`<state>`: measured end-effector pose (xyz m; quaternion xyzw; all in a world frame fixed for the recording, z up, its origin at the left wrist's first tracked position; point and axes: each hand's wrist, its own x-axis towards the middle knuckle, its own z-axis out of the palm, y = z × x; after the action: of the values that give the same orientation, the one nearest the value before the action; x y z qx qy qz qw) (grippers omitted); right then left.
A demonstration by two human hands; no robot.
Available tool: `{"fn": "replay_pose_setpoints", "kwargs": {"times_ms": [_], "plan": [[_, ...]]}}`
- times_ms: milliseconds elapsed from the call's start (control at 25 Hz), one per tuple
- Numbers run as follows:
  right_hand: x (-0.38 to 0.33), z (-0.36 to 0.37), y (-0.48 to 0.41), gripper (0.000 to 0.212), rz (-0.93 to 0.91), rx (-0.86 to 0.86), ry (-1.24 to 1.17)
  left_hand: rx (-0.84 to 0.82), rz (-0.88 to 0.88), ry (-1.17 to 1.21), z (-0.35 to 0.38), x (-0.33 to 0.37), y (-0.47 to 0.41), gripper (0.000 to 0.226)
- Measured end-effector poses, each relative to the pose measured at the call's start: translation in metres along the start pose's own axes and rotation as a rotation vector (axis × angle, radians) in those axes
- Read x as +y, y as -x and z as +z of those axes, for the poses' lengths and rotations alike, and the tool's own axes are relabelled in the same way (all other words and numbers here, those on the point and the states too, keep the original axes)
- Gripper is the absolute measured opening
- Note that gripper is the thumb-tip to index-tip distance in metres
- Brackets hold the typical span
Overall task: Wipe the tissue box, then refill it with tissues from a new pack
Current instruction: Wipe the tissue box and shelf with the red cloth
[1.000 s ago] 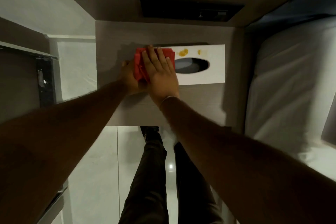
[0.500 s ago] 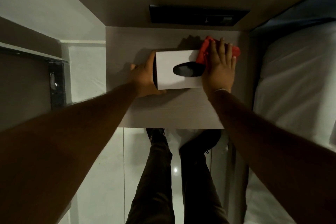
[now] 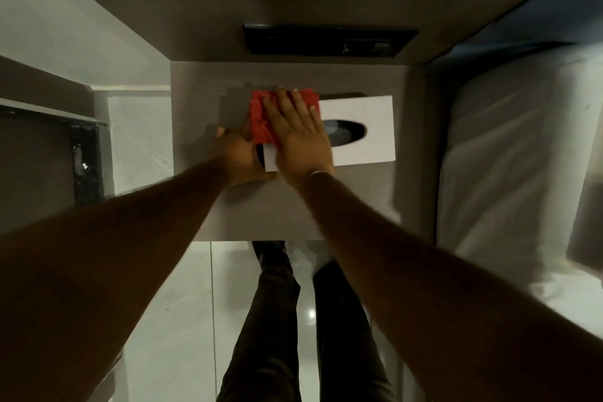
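Dim, murky light; floor (image 3: 169,303) glare; motion blur; wide-angle edge distortion.

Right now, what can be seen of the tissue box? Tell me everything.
The tissue box is white, smooth and rectangular, lying flat on the grey wood-look tabletop. A dark oval slot opens its top face; no tissue shows. The left hand grips its left end; the right hand presses a red cloth flat on its left half.
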<state>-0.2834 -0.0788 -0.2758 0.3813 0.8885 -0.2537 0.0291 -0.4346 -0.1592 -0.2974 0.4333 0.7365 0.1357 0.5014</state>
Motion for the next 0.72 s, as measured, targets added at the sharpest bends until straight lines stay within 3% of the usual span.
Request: {"fn": "replay_pose_setpoints", "kwargs": {"times_ms": [120,320,600,720], "plan": [[0.064,-0.028,0.014,0.072,0.161,0.105,0.007,0.044,-0.018,-0.242,0.000,0.001,-0.006,0.144],[0.133,-0.053,0.056,0.068,0.414,0.158,-0.015,0.061,-0.009,-0.301,0.002,-0.004,-0.005,0.148],[0.061,-0.007,0.118,0.077,0.365,0.126,-0.101,0.110,-0.018,-0.291,0.006,-0.003,-0.006,0.145],[0.006,0.015,0.103,0.082,0.213,0.036,-0.122,0.095,-0.090,-0.340,0.007,-0.007,-0.006,0.133]]}}
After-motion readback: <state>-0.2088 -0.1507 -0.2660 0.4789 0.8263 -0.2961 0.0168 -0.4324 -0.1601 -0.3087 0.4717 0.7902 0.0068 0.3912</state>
